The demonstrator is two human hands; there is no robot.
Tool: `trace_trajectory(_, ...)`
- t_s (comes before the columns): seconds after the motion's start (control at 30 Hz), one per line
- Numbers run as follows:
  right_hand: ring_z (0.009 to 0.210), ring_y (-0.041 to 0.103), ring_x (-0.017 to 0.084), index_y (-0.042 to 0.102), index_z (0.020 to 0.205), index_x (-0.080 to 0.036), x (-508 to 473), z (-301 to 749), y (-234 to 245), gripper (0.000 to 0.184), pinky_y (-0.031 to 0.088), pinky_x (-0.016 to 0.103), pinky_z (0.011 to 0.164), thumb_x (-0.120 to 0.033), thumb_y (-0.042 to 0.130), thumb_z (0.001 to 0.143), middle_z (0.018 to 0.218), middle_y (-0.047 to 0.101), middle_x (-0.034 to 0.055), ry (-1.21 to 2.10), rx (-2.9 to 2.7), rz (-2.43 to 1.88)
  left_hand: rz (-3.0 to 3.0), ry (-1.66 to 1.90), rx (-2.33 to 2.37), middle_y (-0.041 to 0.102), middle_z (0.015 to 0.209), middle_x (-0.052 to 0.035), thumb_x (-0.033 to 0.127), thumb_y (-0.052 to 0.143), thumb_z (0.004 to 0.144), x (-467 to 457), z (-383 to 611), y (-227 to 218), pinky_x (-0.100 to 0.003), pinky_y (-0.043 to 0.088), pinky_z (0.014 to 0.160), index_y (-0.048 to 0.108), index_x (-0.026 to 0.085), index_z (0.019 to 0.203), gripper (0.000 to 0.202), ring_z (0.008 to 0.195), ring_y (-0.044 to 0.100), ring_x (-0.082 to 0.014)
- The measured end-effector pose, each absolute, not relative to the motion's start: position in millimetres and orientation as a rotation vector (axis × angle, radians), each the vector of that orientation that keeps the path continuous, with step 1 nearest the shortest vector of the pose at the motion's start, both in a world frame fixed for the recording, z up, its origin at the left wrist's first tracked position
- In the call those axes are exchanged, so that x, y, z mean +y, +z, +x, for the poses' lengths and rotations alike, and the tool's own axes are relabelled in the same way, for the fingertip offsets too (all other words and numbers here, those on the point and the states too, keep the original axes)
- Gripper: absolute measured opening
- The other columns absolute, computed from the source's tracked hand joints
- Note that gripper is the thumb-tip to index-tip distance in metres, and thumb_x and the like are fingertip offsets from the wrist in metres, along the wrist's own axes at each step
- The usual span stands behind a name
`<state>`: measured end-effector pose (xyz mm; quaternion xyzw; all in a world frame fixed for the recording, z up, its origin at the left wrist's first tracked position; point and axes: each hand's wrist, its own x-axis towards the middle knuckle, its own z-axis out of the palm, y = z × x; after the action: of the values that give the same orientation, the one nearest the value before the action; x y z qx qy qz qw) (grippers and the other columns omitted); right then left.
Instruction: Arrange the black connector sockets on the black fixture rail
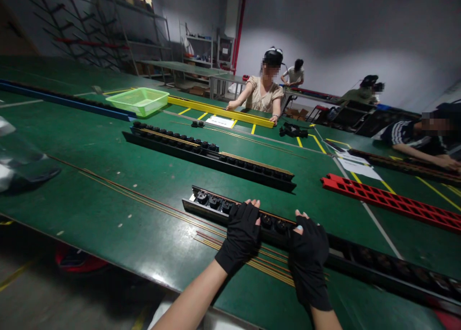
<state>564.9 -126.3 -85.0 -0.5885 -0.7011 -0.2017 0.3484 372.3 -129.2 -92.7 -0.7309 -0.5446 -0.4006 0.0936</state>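
Observation:
A long black channel rail (207,212) lies slantwise in front of me, with a row of black socket-like modules (215,202) inside it and a copper-coloured strip along its far side. My left hand (243,226), in a black fingerless glove, is closed over the rail with its fingertips at the far edge. Farther right along the same rail, my right hand (309,241), gloved alike, grips it with thumb and fingers. Both palms hide part of the rail. Thin brass and copper rods (212,242) lie on the near side, partly under my wrists.
Beyond is a second black rail (201,155) with modules and brass rods. A green basket (139,102) stands at the back left; red perforated rails (389,199) lie right. Across the green table (90,214), a person holds a yellow rail (219,111). Another person works far right.

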Motion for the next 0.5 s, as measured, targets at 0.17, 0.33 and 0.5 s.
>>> trace_trajectory(0.17, 0.119, 0.054, 0.025, 0.058, 0.124, -0.011, -127, 566, -96, 0.042, 0.04, 0.042, 0.1, -0.021, 0.034, 0.09, 0.122, 0.065, 0.0131, -0.489, -1.789, -1.561, -2.178, -1.206, -1.59, 0.056, 0.137, -0.01, 0.015, 0.04, 0.092, -129, 371, -92, -0.041, 0.026, 0.113, 0.042, 0.012, 0.14, 0.048, 0.134, 0.043, -0.0214)
trace_trajectory(0.33, 0.115, 0.057, 0.023, 0.06, 0.121, -0.011, -123, 568, -99, 0.042, 0.041, 0.04, 0.099, -0.021, 0.033, 0.09, 0.119, 0.066, 0.0132, -0.474, -1.785, -1.551, -2.177, -1.224, -1.59, 0.055, 0.138, -0.0094, 0.015, 0.04, 0.092, -129, 371, -93, -0.042, 0.025, 0.114, 0.042, 0.012, 0.14, 0.048, 0.135, 0.042, -0.0213)
trace_trajectory(0.5, 0.125, 0.051, 0.024, 0.059, 0.123, -0.013, -124, 563, -100, 0.042, 0.032, 0.049, 0.107, -0.022, 0.031, 0.092, 0.122, 0.065, 0.0125, -0.511, -1.73, -1.541, -2.193, -1.233, -1.588, 0.055, 0.138, -0.0105, 0.015, 0.04, 0.092, -130, 371, -93, -0.042, 0.028, 0.114, 0.041, 0.012, 0.141, 0.049, 0.136, 0.041, -0.0214)
